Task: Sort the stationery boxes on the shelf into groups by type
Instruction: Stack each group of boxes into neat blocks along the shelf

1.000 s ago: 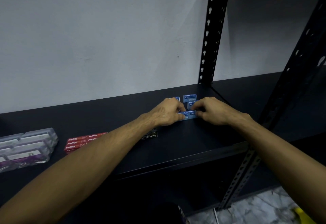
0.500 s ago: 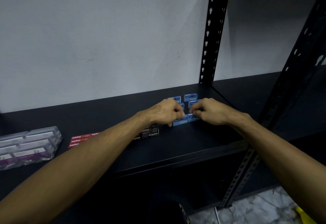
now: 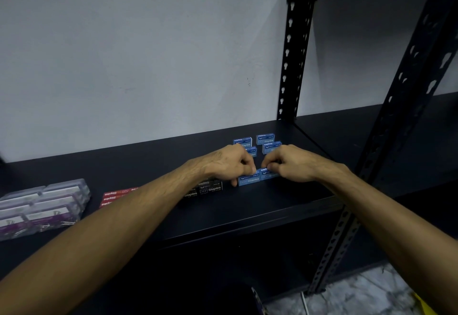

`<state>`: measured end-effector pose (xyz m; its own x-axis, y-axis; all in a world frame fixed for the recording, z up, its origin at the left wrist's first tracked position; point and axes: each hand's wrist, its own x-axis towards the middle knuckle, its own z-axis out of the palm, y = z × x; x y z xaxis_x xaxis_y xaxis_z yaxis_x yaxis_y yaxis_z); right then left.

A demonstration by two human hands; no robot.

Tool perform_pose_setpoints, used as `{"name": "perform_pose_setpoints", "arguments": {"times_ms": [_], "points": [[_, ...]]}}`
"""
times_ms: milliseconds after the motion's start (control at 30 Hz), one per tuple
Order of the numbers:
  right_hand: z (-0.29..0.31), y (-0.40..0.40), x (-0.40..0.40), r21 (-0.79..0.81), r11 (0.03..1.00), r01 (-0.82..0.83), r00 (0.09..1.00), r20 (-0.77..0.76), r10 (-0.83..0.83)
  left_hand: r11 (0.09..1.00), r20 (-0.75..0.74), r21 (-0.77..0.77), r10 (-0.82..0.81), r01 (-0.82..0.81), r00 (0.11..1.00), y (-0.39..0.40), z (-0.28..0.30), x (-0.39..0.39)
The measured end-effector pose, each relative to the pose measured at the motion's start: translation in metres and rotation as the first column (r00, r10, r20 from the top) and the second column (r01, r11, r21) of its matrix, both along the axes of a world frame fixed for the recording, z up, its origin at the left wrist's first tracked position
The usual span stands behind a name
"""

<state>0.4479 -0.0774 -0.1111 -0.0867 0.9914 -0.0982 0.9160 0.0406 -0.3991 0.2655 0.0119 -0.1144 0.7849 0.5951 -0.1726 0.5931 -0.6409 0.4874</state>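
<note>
Small blue staple boxes sit in a cluster on the black shelf [image 3: 247, 210]. My left hand [image 3: 228, 163] pinches the front left blue box [image 3: 249, 180], and my right hand [image 3: 290, 163] pinches the blue box [image 3: 266, 172] right beside it. Three more blue boxes [image 3: 265, 138] stand behind the hands, partly hidden by my fingers. Black staple boxes [image 3: 210, 188] lie just left of the held pair, under my left wrist. Red staple boxes [image 3: 114, 197] lie further left, partly behind my left forearm.
Clear plastic boxes of binder clips [image 3: 42, 205] are stacked at the shelf's left end. Black perforated uprights [image 3: 295, 49] stand behind and to the right of the blue boxes. A white wall backs the shelf.
Both hands have drawn the two front blue boxes slightly toward the shelf's front edge, still pinching them side by side. The black boxes show more clearly beside my left wrist.
</note>
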Motion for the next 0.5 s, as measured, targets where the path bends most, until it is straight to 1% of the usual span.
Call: {"name": "perform_pose_setpoints", "arguments": {"times_ms": [333, 400, 500], "points": [[0.001, -0.001, 0.002, -0.017, 1.000, 0.015, 1.000, -0.022, -0.015, 1.000, -0.020, 0.012, 0.002, -0.001, 1.000, 0.000, 0.002, 0.000], [0.002, 0.000, 0.004, 0.021, 0.999, 0.045, 0.998, -0.048, -0.043, 0.999, -0.017, 0.036, 0.008, -0.007, 1.000, 0.000, 0.004, -0.001], [0.005, 0.006, 0.011, 0.135, 0.984, 0.117, 0.992, -0.065, -0.109, 0.991, 0.079, 0.104, 0.075, -0.083, 0.994, 0.006, 0.007, -0.002]]}}
